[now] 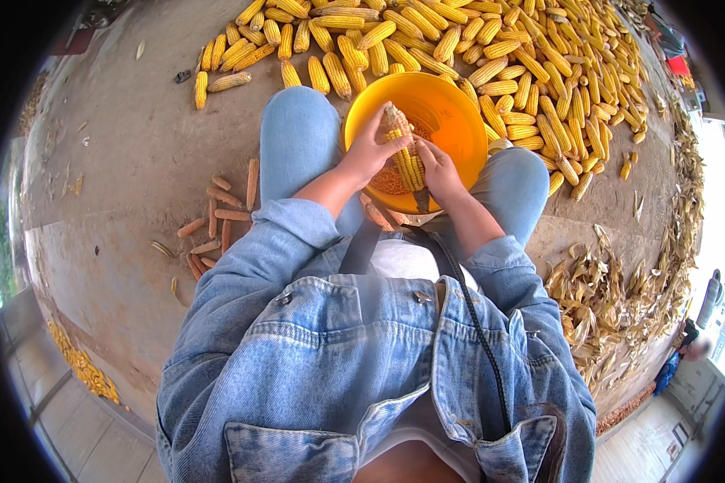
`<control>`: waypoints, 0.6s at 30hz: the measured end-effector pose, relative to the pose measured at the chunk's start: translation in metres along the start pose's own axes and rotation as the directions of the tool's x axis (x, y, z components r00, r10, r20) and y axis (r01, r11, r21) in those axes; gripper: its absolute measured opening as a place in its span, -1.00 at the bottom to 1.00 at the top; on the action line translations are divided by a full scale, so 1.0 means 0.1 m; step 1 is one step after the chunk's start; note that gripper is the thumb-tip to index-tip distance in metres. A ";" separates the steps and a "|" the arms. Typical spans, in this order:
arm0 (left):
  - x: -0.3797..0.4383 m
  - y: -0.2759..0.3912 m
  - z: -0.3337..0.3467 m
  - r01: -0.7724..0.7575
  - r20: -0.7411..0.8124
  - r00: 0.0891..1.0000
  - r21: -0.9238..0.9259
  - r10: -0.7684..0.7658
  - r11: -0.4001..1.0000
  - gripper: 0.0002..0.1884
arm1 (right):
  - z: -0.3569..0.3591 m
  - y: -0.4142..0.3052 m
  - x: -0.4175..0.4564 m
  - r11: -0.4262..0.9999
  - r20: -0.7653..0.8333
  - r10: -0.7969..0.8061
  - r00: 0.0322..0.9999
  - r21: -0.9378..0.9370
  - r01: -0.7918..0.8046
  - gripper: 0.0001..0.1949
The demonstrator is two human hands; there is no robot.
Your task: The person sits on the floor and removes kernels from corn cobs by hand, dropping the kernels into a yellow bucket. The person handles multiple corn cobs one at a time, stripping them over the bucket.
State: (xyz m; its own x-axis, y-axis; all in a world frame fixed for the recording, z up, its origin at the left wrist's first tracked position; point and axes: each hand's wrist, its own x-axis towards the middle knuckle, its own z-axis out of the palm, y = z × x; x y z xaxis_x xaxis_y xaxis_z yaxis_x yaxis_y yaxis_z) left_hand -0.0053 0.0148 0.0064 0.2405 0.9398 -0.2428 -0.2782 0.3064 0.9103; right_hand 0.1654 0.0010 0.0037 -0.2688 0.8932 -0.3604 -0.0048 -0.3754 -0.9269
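Both my hands hold one partly shelled ear of corn (409, 163) over a yellow plastic bucket (474, 130) between my knees. My left hand (371, 147) grips the upper part, its thumb lying across the cob. My right hand (441, 172) holds the ear's right side, nearer its dark lower end. The upper part shows bare cob, while rows of yellow kernels remain on the lower left side. Loose orange kernels (389, 181) lie in the bottom of the bucket, partly hidden by my hands and the ear.
A large heap of corn ears (556, 72) spreads beyond the bucket and to the right. Bare cobs (232, 214) lie on the concrete floor by my left leg. Dry husks (604, 290) are piled at the right. Another person (670, 368) is partly visible at the far right edge.
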 end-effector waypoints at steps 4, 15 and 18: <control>0.03 -0.04 -0.03 -0.027 -0.008 1.000 0.026 0.027 0.999 -0.14 | -0.01 0.05 0.02 0.989 -0.023 0.068 0.997 0.136 -0.065 -0.54; -0.01 0.08 0.04 0.027 0.087 0.996 0.061 -0.033 0.998 -0.25 | -0.02 0.08 0.05 0.926 -0.016 0.194 0.981 0.334 -0.178 -0.62; 0.00 0.04 0.01 0.045 -0.010 0.999 -0.048 -0.046 0.998 -0.21 | 0.04 -0.04 0.01 0.869 -0.053 0.248 0.967 0.454 -0.198 -0.65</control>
State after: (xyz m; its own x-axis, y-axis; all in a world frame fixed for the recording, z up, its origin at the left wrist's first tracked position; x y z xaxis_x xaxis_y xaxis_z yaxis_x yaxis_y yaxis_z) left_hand -0.0057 0.0162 0.0097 0.2434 0.9264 -0.2874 -0.3111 0.3552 0.8815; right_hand 0.1613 0.0025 0.0078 -0.2103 0.7840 -0.5840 -0.3883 -0.6152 -0.6861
